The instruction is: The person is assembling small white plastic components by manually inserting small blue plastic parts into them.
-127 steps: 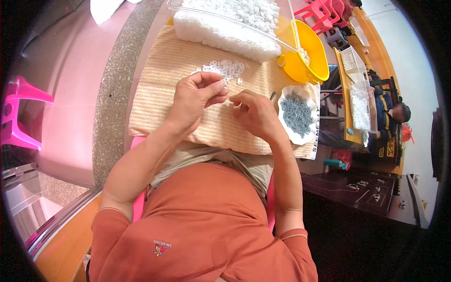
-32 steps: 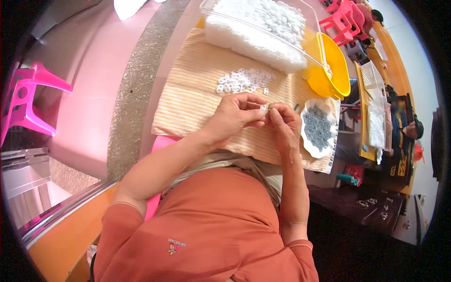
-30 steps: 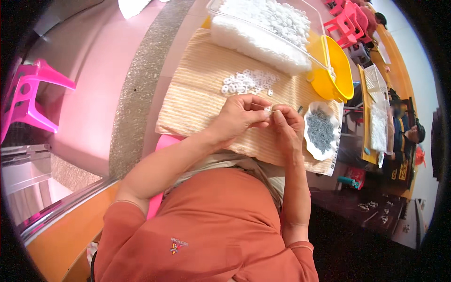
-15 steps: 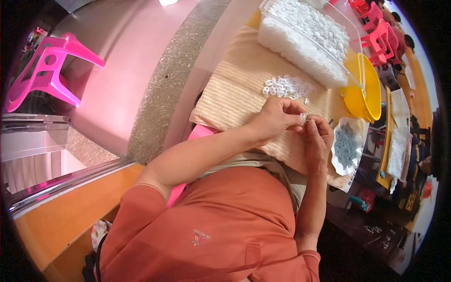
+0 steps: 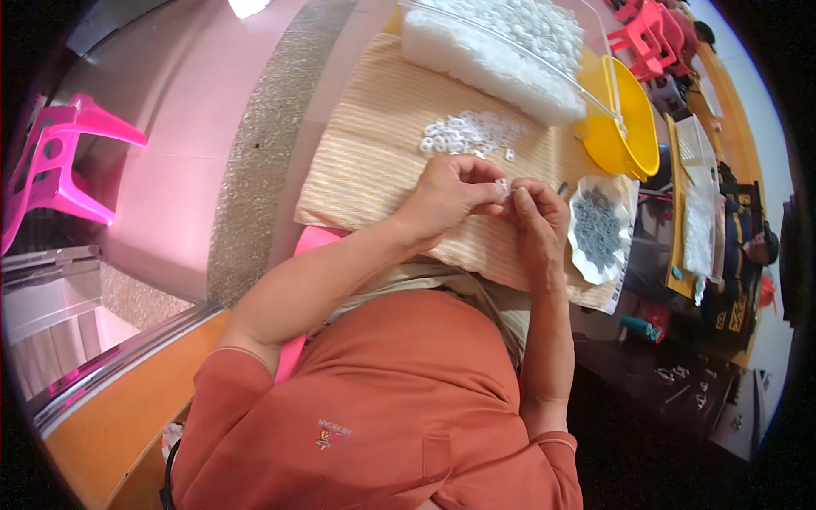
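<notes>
My left hand (image 5: 450, 197) pinches a small white plastic piece (image 5: 503, 184) between thumb and fingertips, above the striped cloth. Close against that piece, my right hand (image 5: 542, 219) has its thumb and fingers pressed together; whatever they hold is too small to make out. Just beyond my hands lies a loose pile of small white oval plastic pieces with holes (image 5: 472, 132). To the right of my right hand, a white scalloped dish (image 5: 623, 229) holds many small grey parts (image 5: 597, 228).
A big clear bin (image 5: 501, 64) full of white pieces stands at the far side of the cloth-covered table (image 5: 357, 127). Beside it is a yellow bucket (image 5: 633, 127). A pink stool (image 5: 64, 161) stands at left. Red chairs (image 5: 646, 38) and a person (image 5: 756, 248) show at right.
The whole view has shifted, so the table and hands appear further left and slightly higher. Both hands keep their pinch around the small white piece.
</notes>
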`<state>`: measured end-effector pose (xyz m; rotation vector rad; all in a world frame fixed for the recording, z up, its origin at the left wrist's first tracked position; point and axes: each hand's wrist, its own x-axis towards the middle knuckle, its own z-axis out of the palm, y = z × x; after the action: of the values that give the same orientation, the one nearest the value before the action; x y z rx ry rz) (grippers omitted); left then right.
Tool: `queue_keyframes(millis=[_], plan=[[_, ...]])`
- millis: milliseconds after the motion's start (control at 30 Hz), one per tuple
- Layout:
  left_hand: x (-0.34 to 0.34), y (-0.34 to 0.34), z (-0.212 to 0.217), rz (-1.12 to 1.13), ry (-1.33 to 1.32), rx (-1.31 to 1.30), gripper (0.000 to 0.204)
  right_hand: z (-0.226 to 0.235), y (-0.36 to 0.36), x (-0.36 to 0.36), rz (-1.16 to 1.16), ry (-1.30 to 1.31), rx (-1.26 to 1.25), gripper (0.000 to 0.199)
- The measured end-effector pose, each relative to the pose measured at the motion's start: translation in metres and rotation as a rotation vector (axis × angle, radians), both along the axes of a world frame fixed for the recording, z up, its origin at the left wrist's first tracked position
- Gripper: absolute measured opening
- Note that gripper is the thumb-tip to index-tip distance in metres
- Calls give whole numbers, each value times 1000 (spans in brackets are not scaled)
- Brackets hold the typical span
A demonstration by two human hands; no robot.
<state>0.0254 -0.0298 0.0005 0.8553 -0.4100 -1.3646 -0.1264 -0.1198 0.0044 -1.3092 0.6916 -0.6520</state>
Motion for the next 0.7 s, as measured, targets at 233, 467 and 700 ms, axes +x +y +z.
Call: queue_keyframes(millis=[233, 467, 700], plan=[[-2, -2, 0, 2, 4, 5, 19, 1, -2, -4, 28, -20, -50, 17], [-3, -1, 0, -12, 26, 20, 20, 0, -5, -5, 70, -11, -50, 16], [-4, -1, 4, -22, 34, 58, 20, 0, -6, -6, 88, 7, -36, 14]])
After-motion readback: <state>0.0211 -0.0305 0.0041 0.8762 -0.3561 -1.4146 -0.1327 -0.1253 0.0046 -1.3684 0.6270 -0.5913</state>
